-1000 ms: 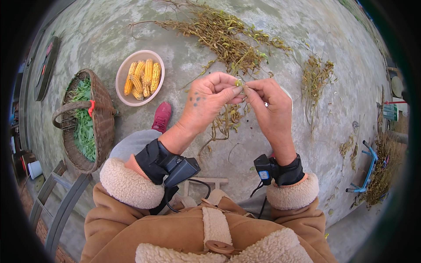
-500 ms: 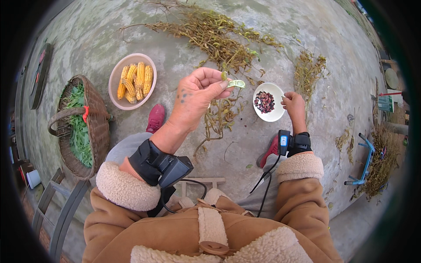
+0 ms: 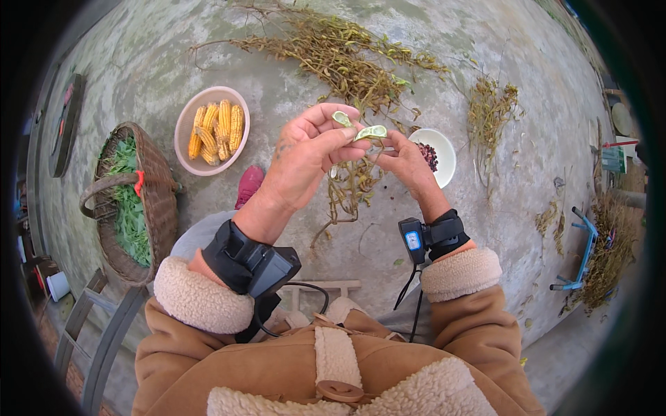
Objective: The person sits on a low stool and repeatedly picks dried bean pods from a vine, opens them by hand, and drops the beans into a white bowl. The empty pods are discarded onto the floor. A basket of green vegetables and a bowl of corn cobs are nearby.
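Note:
My left hand pinches a split green bean pod between thumb and fingers, its pale inside facing up. The other half of the pod sticks up between those fingers. At the pod's right end is my right hand, its thumb and fingertips closed at the pod's edge; whether a bean is between them is hidden. Beyond the right hand stands a white bowl holding dark purple and reddish beans, partly covered by that hand.
A pink basin of yellow corn cobs and a wicker basket of green leaves stand at left. Dried bean plants lie ahead, with another bunch at right. A blue metal frame stands far right.
My right hand has moved left from beside the bowl to the pod. My left hand has stayed nearly in place, and the pod's upper half now shows its pale inside.

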`<state>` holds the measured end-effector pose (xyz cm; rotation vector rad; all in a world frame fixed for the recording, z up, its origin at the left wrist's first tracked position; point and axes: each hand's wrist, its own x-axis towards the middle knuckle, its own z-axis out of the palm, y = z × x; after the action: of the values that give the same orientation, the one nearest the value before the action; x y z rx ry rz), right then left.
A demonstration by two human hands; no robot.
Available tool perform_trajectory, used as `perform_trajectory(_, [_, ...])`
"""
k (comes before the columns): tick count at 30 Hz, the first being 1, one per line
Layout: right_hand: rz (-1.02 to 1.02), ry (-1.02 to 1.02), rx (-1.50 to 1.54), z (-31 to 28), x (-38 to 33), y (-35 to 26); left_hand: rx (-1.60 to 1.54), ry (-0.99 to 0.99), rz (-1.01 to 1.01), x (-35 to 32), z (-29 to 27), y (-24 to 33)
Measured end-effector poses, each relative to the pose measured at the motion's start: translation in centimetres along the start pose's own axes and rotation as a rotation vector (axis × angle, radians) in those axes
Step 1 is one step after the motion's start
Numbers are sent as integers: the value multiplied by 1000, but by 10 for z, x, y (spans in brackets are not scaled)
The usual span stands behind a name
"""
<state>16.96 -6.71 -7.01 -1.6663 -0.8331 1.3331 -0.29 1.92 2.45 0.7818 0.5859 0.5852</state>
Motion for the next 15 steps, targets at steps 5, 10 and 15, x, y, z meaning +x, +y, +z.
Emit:
perform_trajectory(5, [-150, -234, 219, 30, -9, -5, -10, -35, -49, -4, 1, 4])
perform_trajectory(10, [46, -30, 294, 25, -8, -16, -26, 11, 48, -2, 0, 3])
perform_trajectory(15, [-17, 60, 449, 8, -12, -33, 139, 293, 55, 7, -13, -7])
